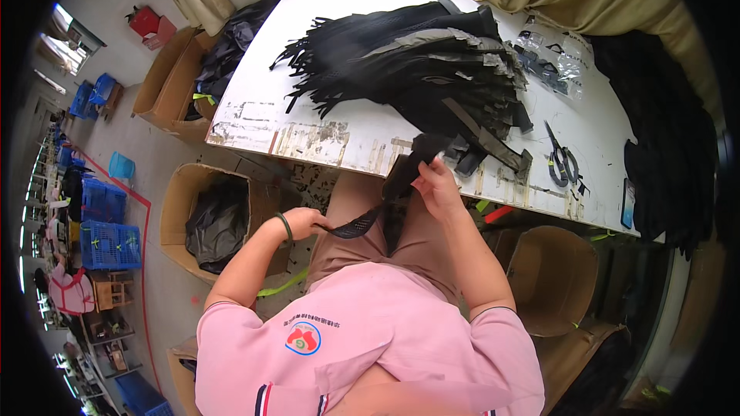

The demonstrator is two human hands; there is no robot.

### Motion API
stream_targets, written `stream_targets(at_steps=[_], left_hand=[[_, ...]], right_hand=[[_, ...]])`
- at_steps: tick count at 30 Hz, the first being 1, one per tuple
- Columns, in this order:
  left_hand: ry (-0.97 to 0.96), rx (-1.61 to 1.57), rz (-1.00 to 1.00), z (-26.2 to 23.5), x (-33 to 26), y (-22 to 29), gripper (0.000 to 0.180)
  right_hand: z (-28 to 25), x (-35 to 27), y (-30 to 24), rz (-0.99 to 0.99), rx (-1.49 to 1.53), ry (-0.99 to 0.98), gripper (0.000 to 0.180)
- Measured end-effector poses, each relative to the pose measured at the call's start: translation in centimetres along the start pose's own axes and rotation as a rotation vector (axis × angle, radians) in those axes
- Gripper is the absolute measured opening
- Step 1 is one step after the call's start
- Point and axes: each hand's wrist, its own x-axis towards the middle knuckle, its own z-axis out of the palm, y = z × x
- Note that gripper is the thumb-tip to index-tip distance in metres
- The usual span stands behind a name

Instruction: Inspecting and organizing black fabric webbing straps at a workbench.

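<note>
- Two hands hold one long black strap of woven mesh over the person's lap, just below the near edge of the white bench.
- The left hand is closed around the low end of the strap, near the left knee. A dark green band sits on that wrist.
- The right hand is higher up, right by the bench edge. Its fingers are curled shut and pinch the top part of the strap, where the black cloth folds over.
- The strap runs in a slant from the left hand up to the right hand.
- On the bench lies a big heap of black and grey strap pieces, just above the right hand.
- A pair of black scissors lies on the bench to the right, apart from the hands.
- Small clear bags with dark parts sit at the far right of the bench.
- An open brown cardboard box with a black bag inside stands on the floor beside the left arm.
- Blue plastic crates stand farther left on the floor.
</note>
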Motion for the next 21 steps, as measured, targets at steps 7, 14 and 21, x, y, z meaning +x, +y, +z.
stream_targets(at_steps=[7, 14, 21], left_hand=[[0.284, -0.796, 0.506, -3.9, 3.1, 9.3, 0.052], [0.104, -0.851, 0.473, -1.1, 10.4, 12.4, 0.050], [0.593, -0.913, 0.407, 1.8, 12.1, 15.8, 0.016]], right_hand=[[1.5, -5.4, 3.3, -0.037, 0.085, -0.490, 0.010], [-0.8, -10.1, -3.7, -0.214, -1.056, 0.341, 0.010], [2.7, -12.2, -2.0, -0.488, -1.599, 0.579, 0.063]])
